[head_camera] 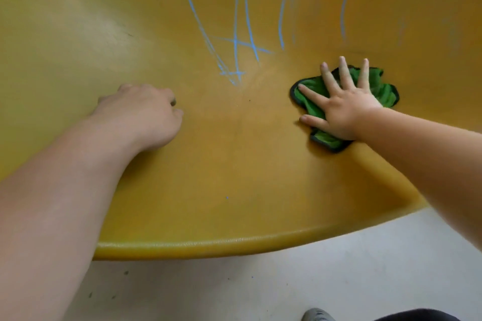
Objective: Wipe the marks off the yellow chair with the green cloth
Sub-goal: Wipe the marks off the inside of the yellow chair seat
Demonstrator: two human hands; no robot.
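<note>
The yellow chair [221,159] fills most of the view, its seat curving up into the back. Blue scribble marks [236,41] run down the back to the seat's middle, with fainter ones at the upper right. A crumpled green cloth [386,91] with a dark edge lies on the seat at the right. My right hand [339,104] presses flat on it with fingers spread and straight. My left hand [146,114] rests on the seat at the left, fingers curled under, holding nothing.
The chair's rounded front rim [208,245] runs across the lower view. Below it is a pale grey floor [313,281] with a few dark specks. A shoe tip [317,315] and dark trouser fabric show at the bottom right.
</note>
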